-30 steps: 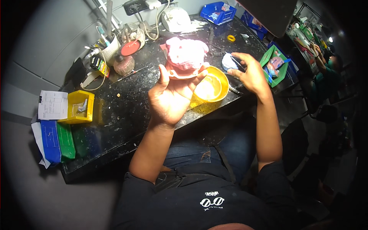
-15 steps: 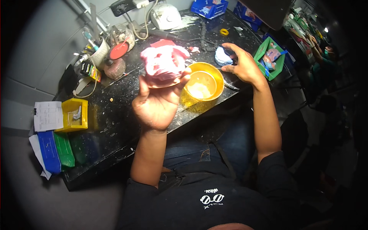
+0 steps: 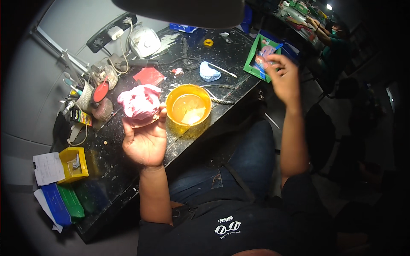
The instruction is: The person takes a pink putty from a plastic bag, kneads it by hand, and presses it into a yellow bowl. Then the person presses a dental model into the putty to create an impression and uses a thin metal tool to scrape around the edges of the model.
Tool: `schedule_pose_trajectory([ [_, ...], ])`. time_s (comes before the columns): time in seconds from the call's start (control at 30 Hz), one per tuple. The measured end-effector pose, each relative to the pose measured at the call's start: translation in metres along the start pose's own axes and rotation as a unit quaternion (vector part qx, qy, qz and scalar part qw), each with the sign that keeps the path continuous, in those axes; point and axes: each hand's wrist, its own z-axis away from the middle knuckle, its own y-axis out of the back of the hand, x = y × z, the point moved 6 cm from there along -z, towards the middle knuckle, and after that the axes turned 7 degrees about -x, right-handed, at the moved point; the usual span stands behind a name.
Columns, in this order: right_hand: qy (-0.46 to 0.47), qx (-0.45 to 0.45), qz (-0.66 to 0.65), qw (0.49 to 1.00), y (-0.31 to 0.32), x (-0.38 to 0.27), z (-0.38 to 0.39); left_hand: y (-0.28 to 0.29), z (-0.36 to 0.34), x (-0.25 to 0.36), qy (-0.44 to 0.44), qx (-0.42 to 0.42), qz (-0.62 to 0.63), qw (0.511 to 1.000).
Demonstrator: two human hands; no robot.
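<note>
My left hand (image 3: 146,145) is raised palm up, fingers wrapped under a lumpy pink moulded piece (image 3: 139,102) that looks like a dental model. Just right of it stands a translucent yellow bowl (image 3: 206,114) with cloudy liquid in it. My right hand (image 3: 285,81) is lifted at the near side of a green bin (image 3: 251,57), its fingers apart and slightly bent, with nothing visible in them. Inside the bin lie pinkish and blue pieces (image 3: 261,62), partly hidden by that hand. A pale blue moulded piece (image 3: 209,72) rests on the bench behind the bowl.
On the black bench (image 3: 115,158) lie a red sheet (image 3: 148,76), a yellow ring (image 3: 208,42) and a coiled cord (image 3: 222,101). A white device (image 3: 144,40), tool holders (image 3: 85,98) and a yellow bin (image 3: 73,165) stand leftward. A dark lamp hood (image 3: 183,10) hangs overhead. Another person (image 3: 331,40) works at far right.
My right hand has moved from beside the pale blue piece to the green bin. The view has turned rightward; my left hand still holds the pink piece beside the bowl.
</note>
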Motion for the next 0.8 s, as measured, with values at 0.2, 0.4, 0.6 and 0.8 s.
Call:
schedule_pose_trajectory([
  [0.2, 0.021, -0.033, 0.218, 0.975, 0.049, 0.057, -0.076, 0.001, -0.001, -0.004, -0.001, -0.031, 0.014, 0.999],
  [0.4, -0.05, -0.181, 0.414, 0.891, 0.02, 0.081, -0.105, 0.008, 0.003, 0.001, -0.011, 0.006, -0.009, 1.0],
  [0.6, -0.037, -0.246, 0.342, 0.906, -0.009, 0.039, -0.089, 0.003, 0.004, 0.001, -0.013, -0.015, -0.035, 0.999],
  [0.8, -0.076, -0.227, 0.379, 0.894, -0.024, 0.039, -0.082, 0.002, 0.002, -0.002, -0.012, -0.019, -0.033, 0.999],
])
